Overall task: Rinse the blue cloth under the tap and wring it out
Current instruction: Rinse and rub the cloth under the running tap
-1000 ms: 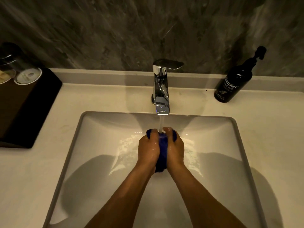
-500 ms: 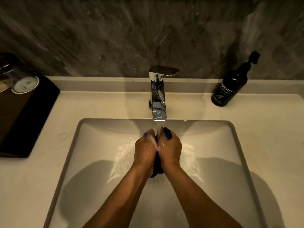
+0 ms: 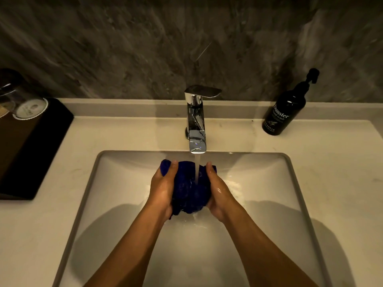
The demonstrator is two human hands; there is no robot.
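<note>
The blue cloth (image 3: 189, 189) is bunched into a wet ball over the white sink basin (image 3: 265, 183). Water runs from the chrome tap (image 3: 195, 123) straight onto the middle of the cloth. My left hand (image 3: 162, 189) cups the cloth's left side, with its fingertips on the cloth's top edge. My right hand (image 3: 217, 191) holds the right side the same way. Both hands are wet. The underside of the cloth is hidden.
A black hand-wash pump bottle (image 3: 285, 108) stands on the counter at the back right. A black tray (image 3: 31, 150) with upturned glasses (image 3: 24, 100) sits at the left. The pale countertop (image 3: 335, 162) surrounds the basin, with a dark stone wall behind.
My hands were pressed tight together on the squeezed cloth. They have now spread apart, and the cloth has opened into a wider ball under the stream.
</note>
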